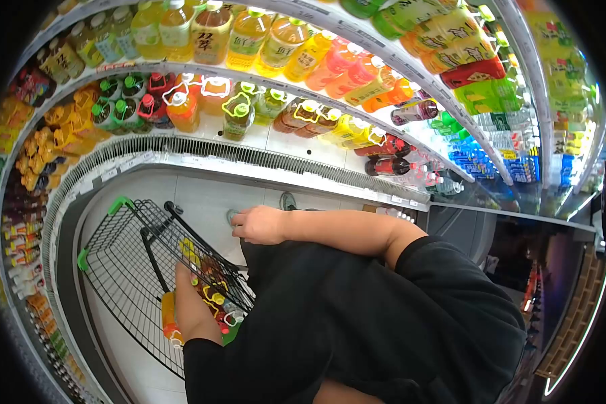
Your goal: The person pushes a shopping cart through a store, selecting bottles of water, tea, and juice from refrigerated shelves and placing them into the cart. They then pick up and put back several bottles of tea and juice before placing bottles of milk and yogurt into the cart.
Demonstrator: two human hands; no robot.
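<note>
While my left hand (194,306) wraps its grip around an orange bottle (170,315) inside the wire basket (124,269) (bottles lie beside it), my right hand (259,224) hangs loosely curled, empty, near the cooler shelf (262,161).

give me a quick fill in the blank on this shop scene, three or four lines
1. The left hand reaches into a black wire ____ with green corner trim.
2. The bottles in the cart lie ____ the left hand.
3. The right hand holds ____.
4. The shelves ahead are stocked with bottled ____.

Missing words: cart; beside; nothing; drinks
</note>
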